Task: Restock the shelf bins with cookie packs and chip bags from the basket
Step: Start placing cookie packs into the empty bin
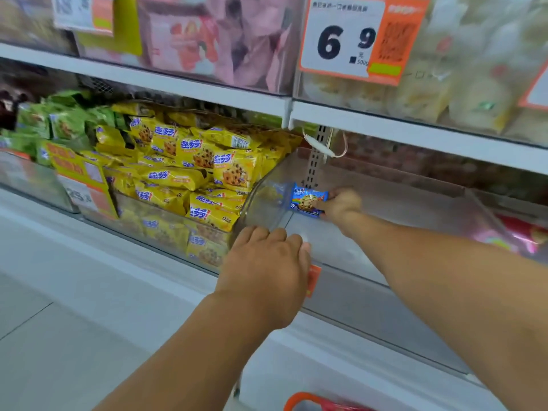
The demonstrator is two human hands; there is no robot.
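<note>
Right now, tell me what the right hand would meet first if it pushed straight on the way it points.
Probably the clear divider wall: the right hand points left, holding the blue cookie pack close beside it. Depth is unclear.

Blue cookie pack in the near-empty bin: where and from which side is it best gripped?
The blue cookie pack stands against the bin's clear left wall, so only its right end is free. Pinch that short right edge, coming from the right over the bin front, as the right hand does now. The left hand rests on the front edge.
</note>
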